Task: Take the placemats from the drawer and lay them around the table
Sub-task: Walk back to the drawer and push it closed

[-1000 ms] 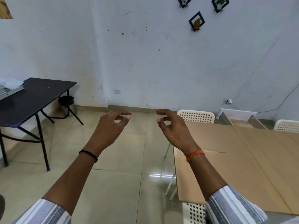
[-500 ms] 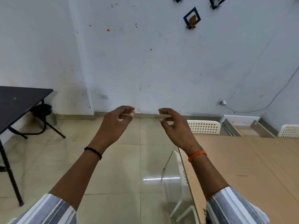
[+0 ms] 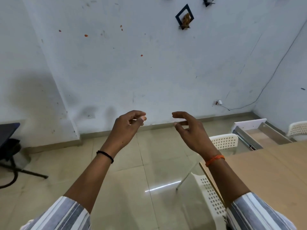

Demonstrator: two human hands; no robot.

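Note:
My left hand and my right hand are both raised over the floor in front of me, fingers curled and apart, nothing in either. The light wooden table fills the lower right, its near corner beside my right forearm. At its far end a white-fronted drawer is pulled out; the part of its wooden bottom that shows is bare. No placemat is in view.
White perforated chairs stand at the table: one at its far left end, one under my right arm, one at the far right edge. A black table and black stand legs are at the left. Beige tiled floor lies ahead.
The view has swung to the right and come closer to the wall: the black table slid to the left edge and the drawer looms larger. Both hands stay raised and empty.

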